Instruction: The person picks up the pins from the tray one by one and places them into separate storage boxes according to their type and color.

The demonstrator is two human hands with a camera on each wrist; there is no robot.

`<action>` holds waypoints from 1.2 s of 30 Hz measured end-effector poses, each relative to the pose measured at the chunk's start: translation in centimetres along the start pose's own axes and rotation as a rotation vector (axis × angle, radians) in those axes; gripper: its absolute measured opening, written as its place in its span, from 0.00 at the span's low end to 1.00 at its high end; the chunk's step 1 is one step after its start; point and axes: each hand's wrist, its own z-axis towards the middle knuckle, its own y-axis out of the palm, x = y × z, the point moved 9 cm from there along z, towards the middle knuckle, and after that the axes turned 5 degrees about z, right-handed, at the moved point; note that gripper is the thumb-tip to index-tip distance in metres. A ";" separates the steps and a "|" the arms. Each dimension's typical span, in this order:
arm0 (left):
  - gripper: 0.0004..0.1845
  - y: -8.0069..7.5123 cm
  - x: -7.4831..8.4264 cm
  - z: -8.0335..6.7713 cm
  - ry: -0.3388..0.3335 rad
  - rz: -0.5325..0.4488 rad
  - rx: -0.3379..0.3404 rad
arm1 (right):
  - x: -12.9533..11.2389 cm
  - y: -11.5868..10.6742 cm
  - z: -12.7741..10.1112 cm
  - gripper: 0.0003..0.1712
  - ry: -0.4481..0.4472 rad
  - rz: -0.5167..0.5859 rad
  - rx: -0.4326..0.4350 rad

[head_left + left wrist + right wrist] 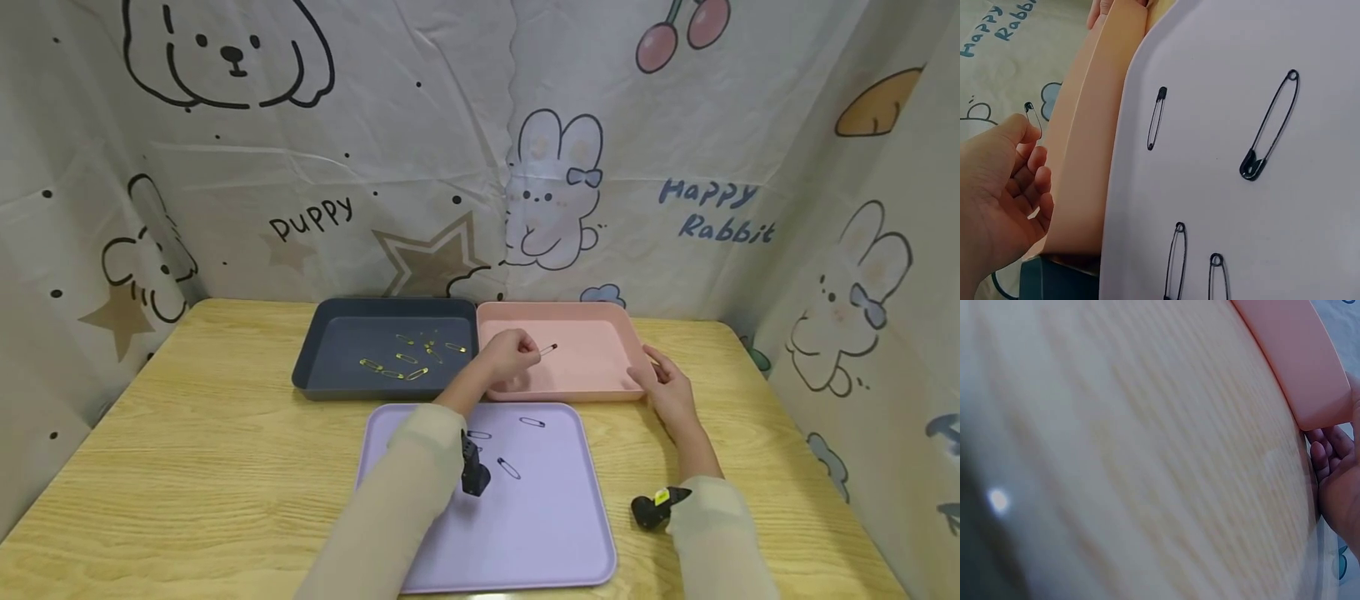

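My left hand (512, 353) pinches a black safety pin (550, 348) between thumb and forefinger, above the pink tray (592, 358). In the left wrist view this pin (1034, 117) sticks up past the fingertips, its other fingers loosely curled. At the pink tray's right end, my right hand (672, 392) grips the wall, thumb at the rim and fingers outside; the right wrist view shows those fingers (1329, 447) curled by the tray's corner. Several black safety pins (532, 422) lie on the lavender tray (525, 533) in front, partly hidden by my left forearm.
A dark grey tray (330, 358) holding several yellow safety pins (417, 374) adjoins the pink tray on the left. All trays stand on a wooden table (225, 467). A printed curtain (450, 150) rises behind and at both sides.
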 end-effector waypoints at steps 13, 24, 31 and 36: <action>0.05 0.8 -0.5 0.2 -0.029 -0.034 -0.013 | -0.2 0.0 -0.1 0.40 -0.008 0.000 -0.003; 0.05 1.4 -0.7 0.5 0.002 -0.019 -0.009 | -0.1 0.0 0.0 0.40 -0.003 0.012 -0.004; 0.06 1.8 -0.5 0.6 0.012 -0.014 -0.008 | -0.1 0.0 0.0 0.39 0.003 0.019 -0.006; 0.05 1.9 -0.3 0.6 0.029 -0.015 0.009 | 0.0 0.0 0.0 0.39 -0.003 0.034 -0.006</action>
